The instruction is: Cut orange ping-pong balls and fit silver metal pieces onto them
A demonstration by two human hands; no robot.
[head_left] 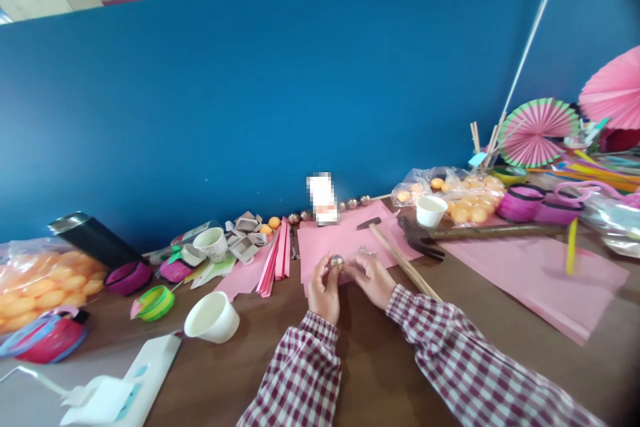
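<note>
My left hand (324,291) is closed around a shiny silver ball (337,259), held between thumb and fingers over the pink paper sheet (315,247). Close at its right, my right hand (374,281) has thumb and fingers drawn together, their tips at the ball's side. Whether those fingertips grip the ball or some small piece cannot be made out. Just behind the right hand lie small shiny clear or silvery pieces (367,251), partly covered by it. A hammer (395,255) with a wooden handle rests on the paper to the right.
Silver balls (353,203) line the blue partition (300,93). A white cup (213,317) and power strip (150,363) stand left; another cup (431,211), a claw hammer (419,237) and bagged orange balls (470,203) are right. A black bottle (95,239) leans far left.
</note>
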